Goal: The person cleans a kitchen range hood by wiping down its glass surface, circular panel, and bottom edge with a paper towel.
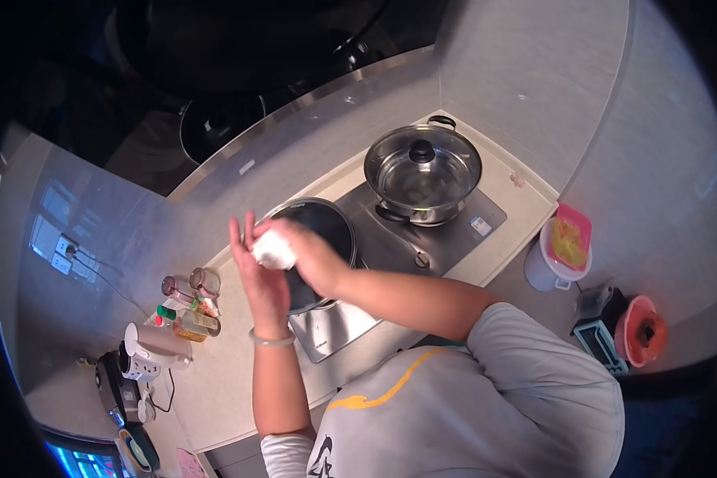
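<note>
Over the black wok (325, 227) on the left burner, my two hands are close together. My left hand (259, 267), with a pale bangle (272, 338) at the wrist, has its fingers stretched out and pointing up. My right hand (315, 259) comes across from the right and is closed on a white crumpled tissue or cloth (275, 250), pressed against the left palm and fingers. Part of the right fingers is hidden. On the right burner stands a steel pot (434, 213) under a glass lid (398, 171) with a black knob.
The steel gas stove (338, 328) is set in a pale counter (223, 386). Jars (205, 280), bottles (201, 323) and a white kettle (151, 344) stand at left. At right are a white bucket (540, 271), a pink basket (583, 219) and a red basin (631, 354).
</note>
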